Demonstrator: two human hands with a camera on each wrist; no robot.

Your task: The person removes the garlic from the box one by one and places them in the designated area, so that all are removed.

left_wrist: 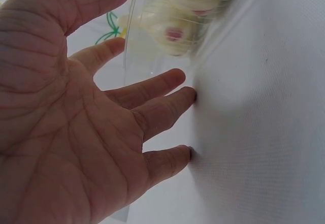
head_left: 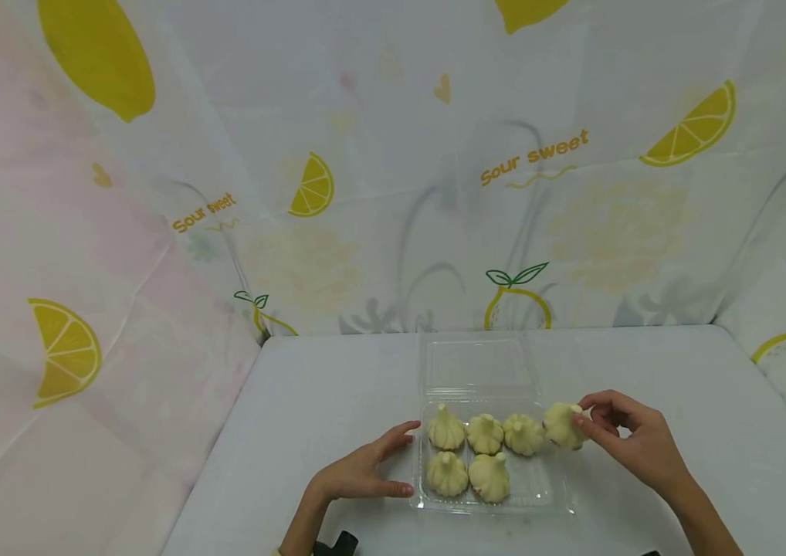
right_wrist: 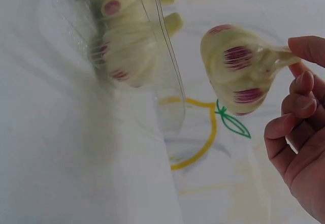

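Note:
A clear plastic clamshell box (head_left: 532, 486) lies on the table with its lid (head_left: 479, 363) folded back. Several garlic bulbs sit in it, three along the back row and two in front, among them a front-left bulb (head_left: 447, 474). Just past the box's right side, my right hand (head_left: 632, 440) pinches one garlic bulb (right_wrist: 236, 69) by its stem, held clear of the box in the right wrist view. At the box's left side is my left hand (head_left: 368, 467), fingers spread and holding nothing. Its fingertips (left_wrist: 189, 94) rest near the table surface in the left wrist view.
A white table (head_left: 309, 401) bears the box. Behind and to the left hangs a lemon-print cloth (head_left: 379, 255). A black object (head_left: 344, 543), partly cut off, shows by the left wrist at the bottom edge.

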